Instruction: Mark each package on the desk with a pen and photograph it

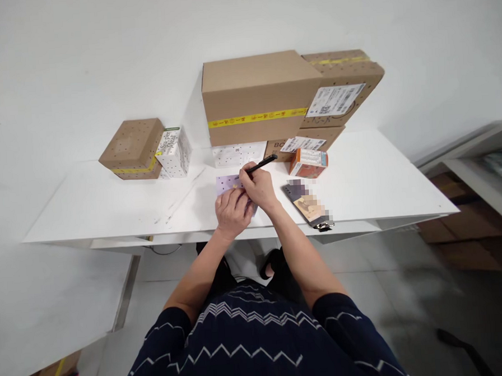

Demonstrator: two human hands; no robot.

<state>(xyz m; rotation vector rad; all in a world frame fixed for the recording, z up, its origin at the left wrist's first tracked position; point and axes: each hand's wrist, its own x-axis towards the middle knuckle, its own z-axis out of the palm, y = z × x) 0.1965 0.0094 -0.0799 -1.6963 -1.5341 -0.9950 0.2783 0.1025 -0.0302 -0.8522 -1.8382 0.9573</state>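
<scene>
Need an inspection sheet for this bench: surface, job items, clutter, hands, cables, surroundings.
Surface: white table, dark marks left of the work.
Job items: black pen; purple item, mostly covered by the hands.
Clutter: large carton with yellow tape, at the back; orange box and dark phone-like item at right; brown box beside white box at left.
Hands: left hand on purple item; right hand grips pen.
Cables: one dark cable below the front edge; ends unclear.
Surroundings: white wall behind; shelf unit at right.
</scene>
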